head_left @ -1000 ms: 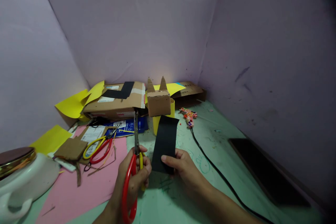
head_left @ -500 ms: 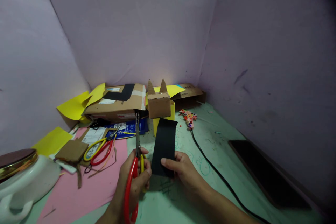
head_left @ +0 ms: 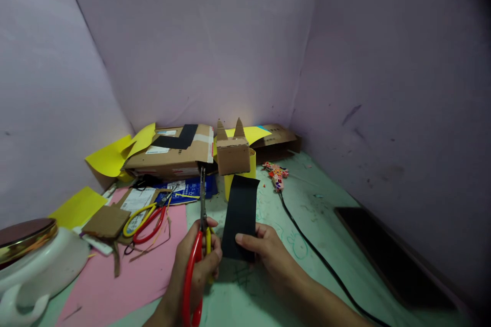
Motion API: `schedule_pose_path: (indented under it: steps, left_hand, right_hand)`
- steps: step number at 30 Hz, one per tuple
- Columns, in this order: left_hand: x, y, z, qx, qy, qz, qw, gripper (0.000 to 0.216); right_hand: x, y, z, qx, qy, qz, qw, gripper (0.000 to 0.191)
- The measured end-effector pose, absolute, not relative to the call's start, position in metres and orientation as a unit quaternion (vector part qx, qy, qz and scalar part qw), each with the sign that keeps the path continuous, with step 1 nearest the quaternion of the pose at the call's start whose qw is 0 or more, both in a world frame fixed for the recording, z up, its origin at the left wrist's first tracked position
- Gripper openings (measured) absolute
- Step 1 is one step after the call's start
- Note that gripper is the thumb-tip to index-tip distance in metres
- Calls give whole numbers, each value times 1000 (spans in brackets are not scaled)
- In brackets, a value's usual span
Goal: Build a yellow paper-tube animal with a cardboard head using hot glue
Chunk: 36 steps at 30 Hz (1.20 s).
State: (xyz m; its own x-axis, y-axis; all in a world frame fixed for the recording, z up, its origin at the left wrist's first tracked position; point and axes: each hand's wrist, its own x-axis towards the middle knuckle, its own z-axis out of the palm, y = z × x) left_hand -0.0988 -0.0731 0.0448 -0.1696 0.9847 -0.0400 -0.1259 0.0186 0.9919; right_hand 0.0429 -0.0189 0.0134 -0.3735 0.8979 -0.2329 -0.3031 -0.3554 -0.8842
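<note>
My left hand (head_left: 199,260) is closed around a pair of scissors (head_left: 203,199) with red and yellow handles, its blades together and pointing away from me. Between the thumb and fingers of my right hand (head_left: 270,250) is a strip of black paper (head_left: 241,209), held upright just right of the scissors. Behind the strip stands a small cardboard box with two pointed ears (head_left: 233,156), on top of a yellow paper roll (head_left: 252,163). The strip hides part of that roll.
At left are a white cup (head_left: 57,260), pink paper (head_left: 146,271), cardboard scraps (head_left: 106,222) and a second pair of scissors (head_left: 149,225). A large carton (head_left: 180,153) lies behind. A glue gun (head_left: 276,173) with a black cable and a dark flat panel (head_left: 383,250) lie right.
The view has tilted up slightly, so everything sits a little lower. Both hands keep the same hold on the scissors and the black paper strip.
</note>
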Motion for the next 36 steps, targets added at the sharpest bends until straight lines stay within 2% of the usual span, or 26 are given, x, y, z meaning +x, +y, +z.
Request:
schedule_pose_path:
  steps: [36]
  left_hand:
    - [-97,-74,47,394,529,562,499,42]
  right_hand:
    - [43,-22,17,-341,-366,768,399,28]
